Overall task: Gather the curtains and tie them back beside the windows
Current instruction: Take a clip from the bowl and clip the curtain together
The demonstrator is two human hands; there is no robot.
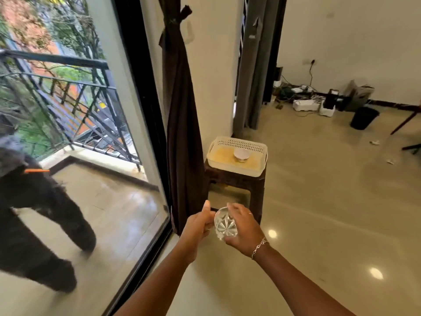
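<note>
curtain point(180, 110) tied, beyond fingers point(237, 209) | left hand point(198, 225), right hand point(245, 232) hold glass point(225, 225)

Tied curtain point(180, 110) right of window point(91, 133), stool point(234, 179) beside it, basket point(237, 156) on stool.

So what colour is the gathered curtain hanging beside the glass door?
The gathered fabric curtain is dark brown; head view.

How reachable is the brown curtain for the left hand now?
Probably yes: brown curtain hangs just beyond the left hand, nothing between. But that hand seems to share the glass with the right hand; release first.
</note>
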